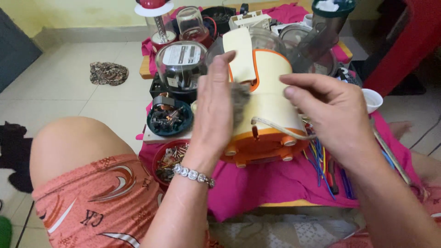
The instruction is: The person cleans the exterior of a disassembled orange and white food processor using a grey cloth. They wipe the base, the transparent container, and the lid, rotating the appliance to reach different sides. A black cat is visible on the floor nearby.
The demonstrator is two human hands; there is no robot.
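Observation:
A cream and orange appliance base point(268, 98) lies tipped on its side on a pink cloth point(275, 181), its orange feet toward me. My left hand point(216, 105) presses flat against its left side, fingers blurred, seemingly with a small grey rag under them. On the right, my right hand point(328, 112) has its fingers curled around the body and holds it steady. A cream cord point(275, 125) runs across the base. A beaded bracelet point(193, 175) sits on my left wrist.
A round dish of small metal parts point(169, 118) and a red bowl of screws point(170, 158) lie to the left. Glass-domed meter point(180, 62), blender jars point(193, 25) and a white cup point(372, 98) crowd the low table. Coloured wires point(321, 165) lie at right. My knee point(78, 147) is left.

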